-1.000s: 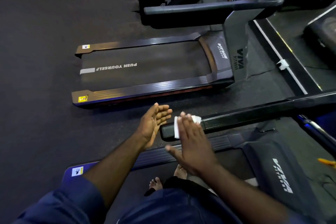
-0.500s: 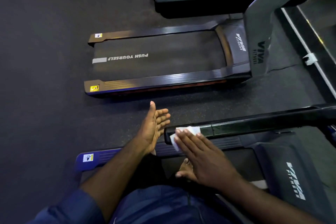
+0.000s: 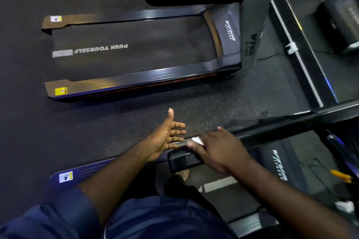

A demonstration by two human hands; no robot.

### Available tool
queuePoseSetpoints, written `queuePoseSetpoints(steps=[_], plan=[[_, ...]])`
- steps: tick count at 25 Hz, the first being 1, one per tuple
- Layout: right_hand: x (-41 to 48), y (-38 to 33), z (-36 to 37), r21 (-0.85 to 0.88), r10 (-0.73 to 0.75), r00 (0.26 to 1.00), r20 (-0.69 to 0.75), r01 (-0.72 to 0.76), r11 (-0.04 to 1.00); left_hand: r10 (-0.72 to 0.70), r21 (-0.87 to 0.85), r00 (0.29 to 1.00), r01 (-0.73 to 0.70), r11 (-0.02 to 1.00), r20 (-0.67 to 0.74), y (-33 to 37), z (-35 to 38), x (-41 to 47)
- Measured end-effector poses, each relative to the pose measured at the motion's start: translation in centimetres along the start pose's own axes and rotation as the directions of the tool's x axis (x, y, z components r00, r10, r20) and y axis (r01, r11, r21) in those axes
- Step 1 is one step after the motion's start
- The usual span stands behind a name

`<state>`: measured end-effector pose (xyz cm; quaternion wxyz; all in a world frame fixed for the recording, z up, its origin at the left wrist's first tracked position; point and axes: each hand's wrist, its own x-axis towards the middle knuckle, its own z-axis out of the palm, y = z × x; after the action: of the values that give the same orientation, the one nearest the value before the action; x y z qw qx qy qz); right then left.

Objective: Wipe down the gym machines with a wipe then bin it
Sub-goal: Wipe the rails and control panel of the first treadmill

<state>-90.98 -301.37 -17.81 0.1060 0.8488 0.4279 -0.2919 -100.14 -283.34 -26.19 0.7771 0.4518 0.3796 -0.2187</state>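
Two grips flat-fingered: right grip [image 3: 219, 149] pressing wipe [image 3: 197, 140] on handrail [image 3: 272, 131], left grip [image 3: 167, 136] empty; sweep evenly toward 3 o'clock.

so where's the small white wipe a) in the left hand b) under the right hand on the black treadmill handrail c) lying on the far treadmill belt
b: the small white wipe shows under the right hand on the black treadmill handrail; the left hand is empty
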Motion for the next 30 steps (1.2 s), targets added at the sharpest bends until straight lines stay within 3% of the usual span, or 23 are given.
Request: queuePoseSetpoints(steps=[2,5,7,10,11,15,19,23,27,30], plan=[[2.6,-1.0,-1.1,-0.027,0.100,0.983,0.151,-0.097,0.995,-0.035,0.041,0.999,0.033,0.999,0.034,0.4,0.3,0.8],[1.6,-4.6,-1.1,0.155,-0.116,0.984,0.132,0.095,0.983,-0.100,0.110,0.989,0.088,0.990,0.107,1.6,0.6,2.1],[0.0,-2.3,-1.6,0.207,-0.119,0.980,0.160,0.085,0.975,-0.137,0.167,0.976,0.109,0.980,0.168,2.3,0.7,2.6],[1.9,3.6,-1.6,0.008,0.157,0.959,0.238,-0.164,0.986,-0.160,0.255,0.963,0.102,0.962,0.218,3.3,1.8,3.4],[2.7,3.7,-1.6,-0.031,0.181,0.939,0.293,-0.180,0.983,-0.162,0.277,0.962,0.097,0.956,0.221,3.6,2.4,3.5],[2.7,2.5,-2.1,0.041,0.012,0.928,0.371,-0.029,0.999,-0.170,0.319,0.960,0.092,0.943,0.225,4.4,5.4,4.5],[4.4,9.2,-3.3,-0.116,0.154,0.854,0.497,-0.110,0.987,-0.188,0.438,0.954,0.068,0.896,0.235,5.4,8.3,5.9],[2.1,12.4,-4.4,0.018,-0.002,0.857,0.515,-0.008,1.000,-0.194,0.473,0.961,0.081,0.877,0.197,5.6,11.4,6.8],[2.4,17.0,-5.2,-0.114,0.104,0.873,0.476,-0.056,0.992,-0.187,0.520,0.964,0.064,0.852,0.188,6.2,14.4,7.6],[1.1,17.4,-4.2,0.002,-0.066,0.891,0.449,0.072,0.997,-0.166,0.561,0.969,0.036,0.827,0.182,6.3,16.7,8.4]])
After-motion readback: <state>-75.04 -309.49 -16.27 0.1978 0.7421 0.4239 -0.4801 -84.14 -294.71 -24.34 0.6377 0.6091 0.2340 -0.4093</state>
